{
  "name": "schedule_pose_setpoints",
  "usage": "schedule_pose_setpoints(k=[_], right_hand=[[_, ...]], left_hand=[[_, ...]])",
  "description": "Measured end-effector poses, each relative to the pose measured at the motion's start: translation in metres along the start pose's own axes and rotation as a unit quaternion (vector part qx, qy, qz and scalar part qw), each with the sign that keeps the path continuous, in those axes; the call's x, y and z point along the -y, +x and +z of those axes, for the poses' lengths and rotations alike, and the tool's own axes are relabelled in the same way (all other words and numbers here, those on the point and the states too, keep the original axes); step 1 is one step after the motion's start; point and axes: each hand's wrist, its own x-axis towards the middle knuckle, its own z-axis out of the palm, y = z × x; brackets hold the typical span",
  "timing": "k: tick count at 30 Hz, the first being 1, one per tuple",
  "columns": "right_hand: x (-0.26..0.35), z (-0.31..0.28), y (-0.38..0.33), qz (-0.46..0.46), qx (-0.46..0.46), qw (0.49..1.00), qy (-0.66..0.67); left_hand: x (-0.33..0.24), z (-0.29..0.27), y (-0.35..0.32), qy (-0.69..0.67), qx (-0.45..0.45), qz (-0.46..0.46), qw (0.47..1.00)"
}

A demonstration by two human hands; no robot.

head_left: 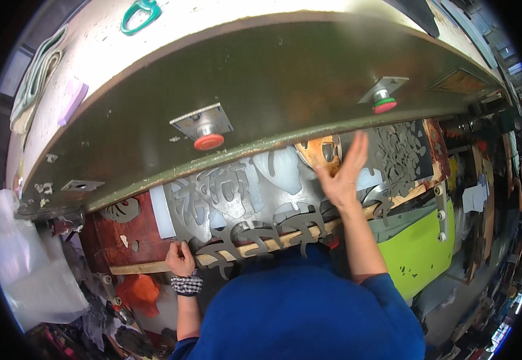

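A grey sheet (210, 192) with curved shapes cut out of it lies on the dark red bed (108, 243) below a green beam. Its near edge is a row of curved strips (246, 237) hanging over a wooden rail. My left hand (181, 259) is closed beside the sheet's near left corner, at the rail; what its fingers hold, if anything, is hidden. Over the right part of the sheet my right hand (344, 180) is open, fingers stretched out and slightly blurred. Next to it sits an orange-tan cutting die (310, 155) with a curved outline, partly under the beam.
The green beam (273, 78) carries a red button (209, 141) and a red-and-green button (384, 105). Teal-handled scissors (138, 15) and a folded cloth (36, 78) lie on top. Small grey scraps (400, 147) cover the bed's right end. A lime-green sheet (420, 255) hangs at right.
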Motion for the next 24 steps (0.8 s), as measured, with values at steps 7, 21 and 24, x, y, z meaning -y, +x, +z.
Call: schedule_pose_setpoints(k=[7,21,24], right_hand=[[-0.008,0.000,0.104,-0.026,-0.200,0.979,-0.017],[-0.023,0.011,-0.024,0.047,-0.079,0.995,-0.043],[-0.030,0.020,-0.064,0.058,-0.128,0.990,0.034]], left_hand=[[-0.009,0.017,0.064,-0.029,-0.076,0.069,0.994],[0.013,0.023,0.073,-0.002,-0.075,0.019,0.997],[0.029,0.029,0.055,0.024,-0.053,0.029,0.998]])
